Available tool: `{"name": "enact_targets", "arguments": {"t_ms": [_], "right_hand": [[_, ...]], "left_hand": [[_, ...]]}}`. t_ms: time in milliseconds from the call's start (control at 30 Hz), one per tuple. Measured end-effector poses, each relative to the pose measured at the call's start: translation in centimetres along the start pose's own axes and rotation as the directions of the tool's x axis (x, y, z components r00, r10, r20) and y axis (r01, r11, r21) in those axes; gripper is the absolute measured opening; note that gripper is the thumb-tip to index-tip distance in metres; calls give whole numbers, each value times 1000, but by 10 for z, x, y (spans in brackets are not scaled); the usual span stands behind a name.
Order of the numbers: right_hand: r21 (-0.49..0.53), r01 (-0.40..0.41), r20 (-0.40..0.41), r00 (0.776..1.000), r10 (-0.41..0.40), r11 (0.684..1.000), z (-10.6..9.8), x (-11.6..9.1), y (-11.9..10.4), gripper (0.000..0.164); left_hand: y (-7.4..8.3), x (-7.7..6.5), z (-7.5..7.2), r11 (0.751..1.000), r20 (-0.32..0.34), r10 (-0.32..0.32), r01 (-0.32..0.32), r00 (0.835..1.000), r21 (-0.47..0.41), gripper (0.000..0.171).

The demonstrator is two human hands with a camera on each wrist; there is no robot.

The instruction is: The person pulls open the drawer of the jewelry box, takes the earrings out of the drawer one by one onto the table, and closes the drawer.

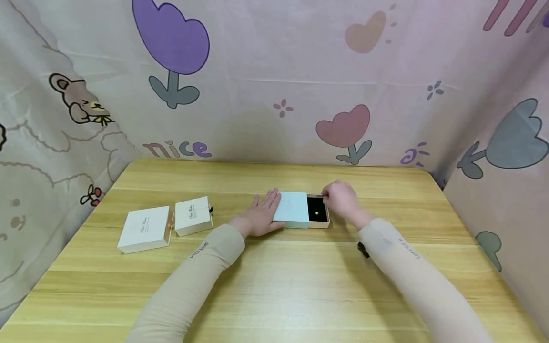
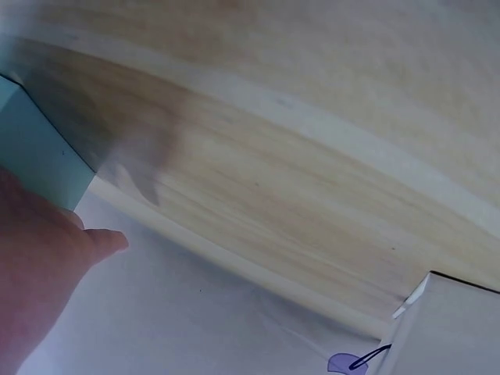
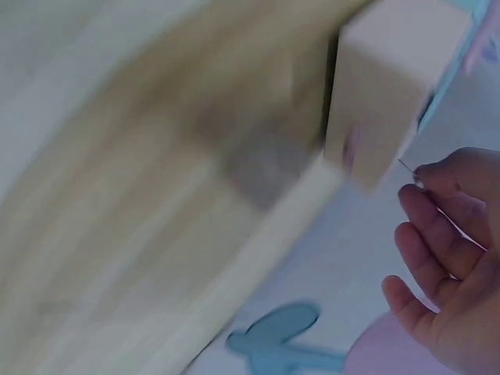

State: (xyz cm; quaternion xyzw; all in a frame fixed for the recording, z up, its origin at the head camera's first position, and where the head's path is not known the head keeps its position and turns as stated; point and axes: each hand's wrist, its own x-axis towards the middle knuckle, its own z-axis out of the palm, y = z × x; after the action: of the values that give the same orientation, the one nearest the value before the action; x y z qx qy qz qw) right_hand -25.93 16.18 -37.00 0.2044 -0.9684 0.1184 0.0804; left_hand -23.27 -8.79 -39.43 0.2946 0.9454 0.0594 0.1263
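Observation:
A pale blue drawer box (image 1: 293,209) lies on the table with its drawer (image 1: 318,224) pulled out to the right. A black insert (image 1: 316,205) lines the drawer, and a small shiny stud (image 1: 317,213) sits in it. My left hand (image 1: 260,218) rests at the box's left end with straight fingers, its thumb along the front edge. Over the drawer's right back corner is my right hand (image 1: 340,197). In the right wrist view, its thumb and forefinger pinch a tiny stud earring (image 3: 417,180) with a thin pin, beside the drawer's end.
Two white boxes with dark lettering stand to the left: a larger box (image 1: 145,229) and a smaller box (image 1: 193,216) with a black pull loop. A printed curtain (image 1: 257,124) hangs right behind the wooden table (image 1: 274,290).

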Motion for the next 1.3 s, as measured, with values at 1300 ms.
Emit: {"name": "enact_targets", "arguments": {"t_ms": [1300], "right_hand": [[-9,-268,144,953,266,963,10,6,71,16]], "left_hand": [[1,-1,0,1000,8,-18,18,1000,-2,83]]}}
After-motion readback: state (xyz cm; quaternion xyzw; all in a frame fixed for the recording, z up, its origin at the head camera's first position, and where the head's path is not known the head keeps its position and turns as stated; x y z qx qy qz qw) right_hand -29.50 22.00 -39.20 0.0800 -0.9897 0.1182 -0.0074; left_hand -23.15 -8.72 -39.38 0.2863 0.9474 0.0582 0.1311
